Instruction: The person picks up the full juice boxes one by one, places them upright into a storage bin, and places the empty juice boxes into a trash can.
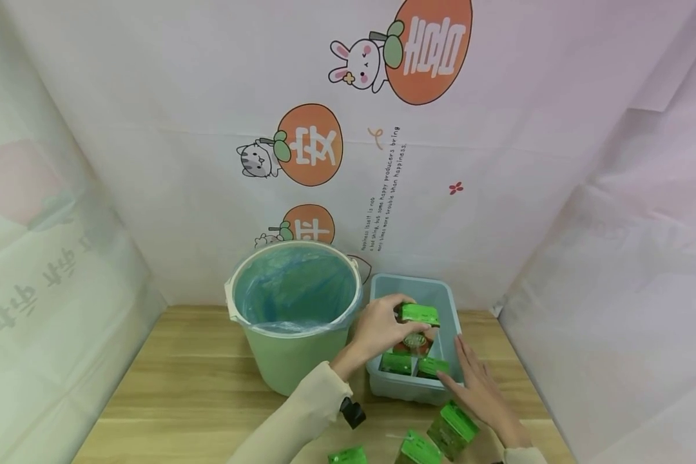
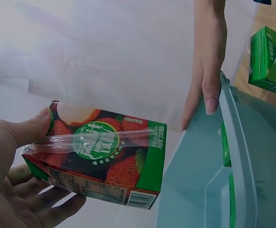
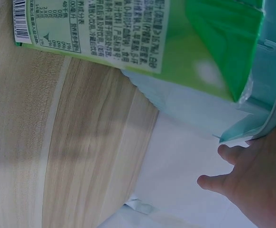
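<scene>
My left hand (image 1: 385,325) holds a juice carton (image 2: 97,149) with a green top over the light-blue bin (image 1: 449,293), thumb on one side and fingers on the other. Red fruit and a clear straw sleeve show on the carton's face in the left wrist view. Inside the bin, two green-topped cartons, a left one (image 1: 396,363) and a right one (image 1: 433,367), stand side by side at the near end. My right hand (image 1: 478,386) rests at the bin's right rim with its fingers extended; its thumb lies near the front corner.
Left of the bin stands a pale green bucket (image 1: 301,361) lined with a clear bag. More cartons lie in front of the bin: one by my right wrist (image 1: 452,428), another beside it (image 1: 417,448) and one farther left (image 1: 348,456). Printed cloth walls (image 1: 209,77) surround the wooden table (image 1: 180,380).
</scene>
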`<action>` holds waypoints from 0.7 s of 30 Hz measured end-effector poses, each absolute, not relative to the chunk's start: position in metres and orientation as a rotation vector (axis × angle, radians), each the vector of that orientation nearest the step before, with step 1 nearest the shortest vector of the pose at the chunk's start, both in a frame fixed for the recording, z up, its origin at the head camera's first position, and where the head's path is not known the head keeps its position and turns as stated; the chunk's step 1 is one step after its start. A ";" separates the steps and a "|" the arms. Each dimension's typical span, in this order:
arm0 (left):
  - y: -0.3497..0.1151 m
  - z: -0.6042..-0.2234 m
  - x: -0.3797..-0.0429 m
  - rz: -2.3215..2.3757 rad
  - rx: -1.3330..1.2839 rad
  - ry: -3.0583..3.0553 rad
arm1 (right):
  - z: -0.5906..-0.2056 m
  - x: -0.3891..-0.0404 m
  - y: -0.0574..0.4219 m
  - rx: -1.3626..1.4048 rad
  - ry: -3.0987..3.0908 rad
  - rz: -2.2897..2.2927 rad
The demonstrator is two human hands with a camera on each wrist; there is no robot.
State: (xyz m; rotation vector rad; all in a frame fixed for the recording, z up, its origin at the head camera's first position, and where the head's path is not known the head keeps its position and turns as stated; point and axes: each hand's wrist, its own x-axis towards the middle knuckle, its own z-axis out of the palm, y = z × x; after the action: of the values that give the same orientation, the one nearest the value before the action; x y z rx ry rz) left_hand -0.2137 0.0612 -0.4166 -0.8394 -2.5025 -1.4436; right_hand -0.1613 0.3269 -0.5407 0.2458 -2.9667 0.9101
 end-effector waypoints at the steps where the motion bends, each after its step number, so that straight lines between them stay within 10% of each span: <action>1: 0.063 -0.417 -0.216 -1.444 -0.837 -2.513 | -0.541 -0.161 0.327 0.247 -2.967 0.911; 21: 0.105 -0.433 -0.258 -1.462 -0.830 -2.573 | -0.546 -0.165 0.329 0.274 -2.939 0.928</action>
State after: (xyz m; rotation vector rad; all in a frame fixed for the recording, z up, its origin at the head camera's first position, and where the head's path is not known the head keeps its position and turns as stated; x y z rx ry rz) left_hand -0.2583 0.1051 -0.4330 -0.8303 -2.5732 -1.4617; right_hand -0.1647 0.3293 -0.5464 0.2740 -2.9389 0.9281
